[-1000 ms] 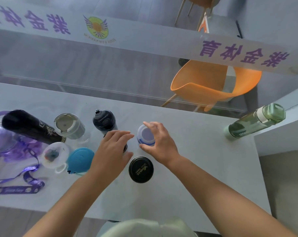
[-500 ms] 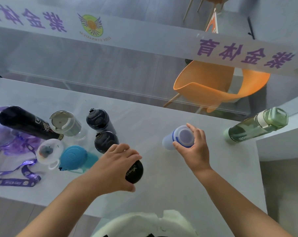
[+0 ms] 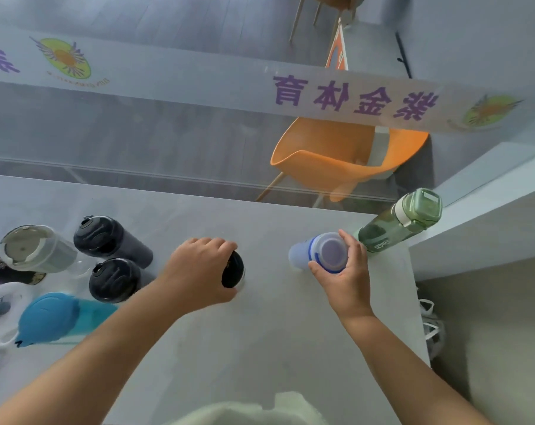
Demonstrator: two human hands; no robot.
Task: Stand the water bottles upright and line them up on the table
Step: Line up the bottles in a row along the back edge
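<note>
Left hand: the left hand (image 3: 200,273) sits at centre frame, fingers curled down over the top of a black-lidded bottle (image 3: 233,269), which stands on the grey table (image 3: 260,348); the gold mark on its lid is too covered to read.
Right hand: the right hand (image 3: 344,276), right of centre, grips a pale blue bottle (image 3: 320,252) around its blue-ringed lid, thumb on the near side and fingers on the far side.
Green bottle: a green bottle (image 3: 401,220) stands at the right edge of the table, just beside the pale blue one; its white label print reads roughly "ZINOZI", not sharp enough to confirm.
Left cluster: two black bottles (image 3: 111,239) (image 3: 116,280) stand together at left of frame, with a grey-lidded clear bottle (image 3: 36,248) further left and a teal bottle (image 3: 54,317) below them.
Left edge: a dark bottle with gold print (image 3: 2,266) is cut off by the frame, print unreadable.
Banner: a pale banner strip (image 3: 198,84) across the upper frame carries purple Chinese characters seen mirrored, plus a green and orange winged emblem.
Background: an orange chair (image 3: 330,161) stands behind the glass.
</note>
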